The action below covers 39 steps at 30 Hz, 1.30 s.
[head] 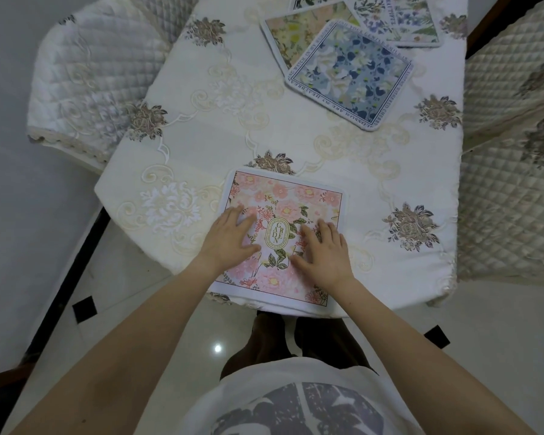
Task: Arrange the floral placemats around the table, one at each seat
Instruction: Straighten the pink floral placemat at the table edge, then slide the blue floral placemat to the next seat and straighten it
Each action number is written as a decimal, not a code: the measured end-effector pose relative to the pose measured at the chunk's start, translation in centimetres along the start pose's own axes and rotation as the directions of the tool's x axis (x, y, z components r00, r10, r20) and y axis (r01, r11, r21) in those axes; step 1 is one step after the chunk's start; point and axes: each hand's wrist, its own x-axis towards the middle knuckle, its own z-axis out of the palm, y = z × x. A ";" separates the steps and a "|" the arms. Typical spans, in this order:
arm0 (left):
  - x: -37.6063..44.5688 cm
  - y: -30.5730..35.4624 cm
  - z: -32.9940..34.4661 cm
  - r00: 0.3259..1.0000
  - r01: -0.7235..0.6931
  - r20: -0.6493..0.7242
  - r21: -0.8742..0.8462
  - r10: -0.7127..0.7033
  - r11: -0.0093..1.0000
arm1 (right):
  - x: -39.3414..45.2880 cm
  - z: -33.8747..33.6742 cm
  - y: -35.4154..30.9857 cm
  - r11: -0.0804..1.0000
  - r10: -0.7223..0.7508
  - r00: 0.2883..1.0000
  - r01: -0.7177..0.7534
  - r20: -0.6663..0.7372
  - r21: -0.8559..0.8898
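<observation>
A square pink floral placemat [283, 237] lies flat at the table's [201, 146] near edge, turned slightly clockwise, its near corner overhanging the edge a little. Left hand [230, 238] and right hand [322, 251] press on it palm down, fingers straight and spread, either side of its oval "Garden" emblem. At the far end, a blue floral placemat [350, 75] overlaps several others in a loose pile.
</observation>
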 end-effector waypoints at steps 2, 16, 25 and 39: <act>0.6 0.7 -1.0 0.997 0.020 -0.074 -0.161 -0.032 0.987 | 0.3 -0.9 -0.2 0.994 0.022 0.997 -0.015 -0.067 0.108; 2.8 11.4 -8.8 0.870 -0.344 -0.392 -0.046 0.300 0.938 | -1.2 -12.9 1.6 0.972 0.047 0.888 0.065 -0.458 0.225; -0.1 18.7 -5.0 0.877 -0.339 -0.309 0.142 0.367 0.930 | -7.6 -12.5 8.3 1.000 -0.013 0.898 0.013 -0.441 -0.002; -2.6 38.4 2.5 0.876 -0.360 -0.296 0.121 0.380 0.925 | -19.0 -16.0 24.9 0.999 0.045 0.902 -0.054 -0.429 -0.008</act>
